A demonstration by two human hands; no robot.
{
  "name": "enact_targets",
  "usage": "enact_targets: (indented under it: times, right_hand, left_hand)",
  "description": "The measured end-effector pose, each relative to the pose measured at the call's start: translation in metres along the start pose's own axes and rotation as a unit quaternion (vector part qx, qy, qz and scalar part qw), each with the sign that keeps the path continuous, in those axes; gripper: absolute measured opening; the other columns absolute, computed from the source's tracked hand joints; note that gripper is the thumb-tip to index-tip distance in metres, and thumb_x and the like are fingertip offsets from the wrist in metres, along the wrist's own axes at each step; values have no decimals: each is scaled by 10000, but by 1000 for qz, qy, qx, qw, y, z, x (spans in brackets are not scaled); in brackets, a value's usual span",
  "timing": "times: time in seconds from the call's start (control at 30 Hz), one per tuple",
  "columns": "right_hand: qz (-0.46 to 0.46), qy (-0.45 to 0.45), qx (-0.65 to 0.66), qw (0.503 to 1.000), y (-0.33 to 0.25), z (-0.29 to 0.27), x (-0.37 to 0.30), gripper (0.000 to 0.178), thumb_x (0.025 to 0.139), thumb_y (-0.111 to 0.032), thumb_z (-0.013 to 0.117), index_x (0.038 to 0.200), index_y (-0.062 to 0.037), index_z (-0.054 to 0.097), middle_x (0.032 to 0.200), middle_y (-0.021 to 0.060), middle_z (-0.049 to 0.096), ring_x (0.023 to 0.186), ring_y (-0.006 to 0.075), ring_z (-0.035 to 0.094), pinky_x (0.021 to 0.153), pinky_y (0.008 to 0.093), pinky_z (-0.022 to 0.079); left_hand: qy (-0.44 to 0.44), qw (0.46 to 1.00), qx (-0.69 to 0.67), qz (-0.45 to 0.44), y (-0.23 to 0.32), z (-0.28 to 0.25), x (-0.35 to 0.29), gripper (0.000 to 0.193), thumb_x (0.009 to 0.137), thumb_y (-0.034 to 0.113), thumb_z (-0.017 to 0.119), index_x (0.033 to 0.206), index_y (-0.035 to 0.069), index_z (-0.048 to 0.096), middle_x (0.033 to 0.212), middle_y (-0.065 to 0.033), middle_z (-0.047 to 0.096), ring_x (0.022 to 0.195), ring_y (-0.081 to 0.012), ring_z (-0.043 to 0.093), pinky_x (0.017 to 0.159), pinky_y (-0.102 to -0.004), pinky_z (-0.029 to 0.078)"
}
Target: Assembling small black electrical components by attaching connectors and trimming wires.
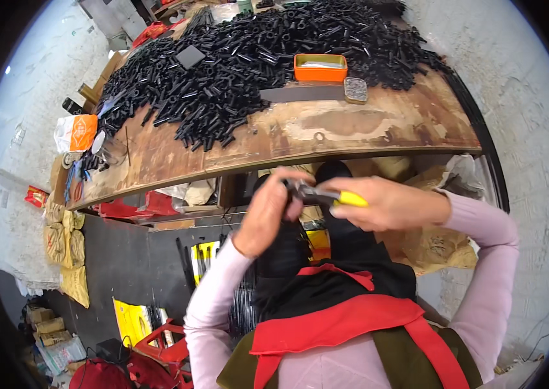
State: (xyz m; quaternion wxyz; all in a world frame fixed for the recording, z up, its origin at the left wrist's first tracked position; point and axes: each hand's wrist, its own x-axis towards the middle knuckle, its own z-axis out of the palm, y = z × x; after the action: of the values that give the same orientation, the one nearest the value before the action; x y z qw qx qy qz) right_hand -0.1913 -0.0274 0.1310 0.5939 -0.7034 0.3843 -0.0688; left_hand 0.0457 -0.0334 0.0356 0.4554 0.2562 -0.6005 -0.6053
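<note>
Over my lap, just in front of the bench edge, both hands meet. My right hand (388,204) is wrapped round a pair of pliers with yellow handles (352,199), their metal jaws pointing left. My left hand (264,217) pinches a small black part (289,187), and the plier jaws reach up to it. Blur and fingers hide exactly where the jaws touch. Behind them, a big heap of similar black tubular parts (255,58) covers the far half of the wooden bench (384,123).
On the bench are an orange box (320,74), a small square container of metal bits (355,91), a grey strip (300,94) and a dark square plate (190,57). An orange-white packet (80,133) lies left. Yellow sacks (73,259) stand by the left wall; a red stool (171,350) is lower left.
</note>
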Motion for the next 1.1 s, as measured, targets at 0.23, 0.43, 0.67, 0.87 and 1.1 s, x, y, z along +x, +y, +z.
enact_targets:
  times: [0.23, 0.43, 0.67, 0.87, 1.1]
  right_hand:
    - [8, 358, -315, 879, 148, -94, 1, 371, 1014, -309, 465, 1203, 5, 522, 1023, 138, 623, 949, 288, 572, 843, 401, 454]
    - [237, 426, -536, 689, 239, -179, -11, 489, 994, -363, 482, 1398, -91, 452, 1107, 241, 571, 1024, 432, 563, 838, 509, 474]
    - [141, 378, -542, 738, 265, -198, -13, 475, 1000, -310, 489, 1407, -71, 443, 1059, 255, 567, 1017, 420, 545, 861, 475, 448]
    - [52, 401, -508, 761, 270, -204, -16, 453, 1004, -238, 490, 1415, -54, 437, 1181, 262, 565, 1121, 421, 526, 964, 438, 410]
    - [133, 325, -477, 806, 262, -217, -30, 467, 1002, -249, 493, 1413, -33, 434, 1233, 259, 538, 1154, 394, 514, 985, 434, 396]
  left_hand:
    - [67, 946, -259, 183, 266, -148, -27, 418, 1026, 366, 431, 1155, -12, 552, 666, 60, 318, 568, -107, 314, 499, -249, 281]
    - [217, 616, 754, 70, 210, -181, -112, 105, 906, 114, 504, 956, 57, 577, 681, -86, 574, 585, -218, 564, 555, -326, 451]
    - [336, 794, 453, -226, -39, -171, -205, 371, 1022, 310, 418, 1046, 4, 627, 884, -207, 634, 781, -351, 618, 758, -403, 486]
    - [338, 746, 515, -255, -133, -253, -265, 438, 998, 390, 445, 1227, 60, 619, 1186, -253, 618, 1132, -390, 581, 949, -482, 436]
    - [-117, 661, 484, -561, -202, -149, -234, 427, 899, 420, 528, 1126, 106, 709, 1157, -123, 687, 1117, -295, 642, 945, -432, 493]
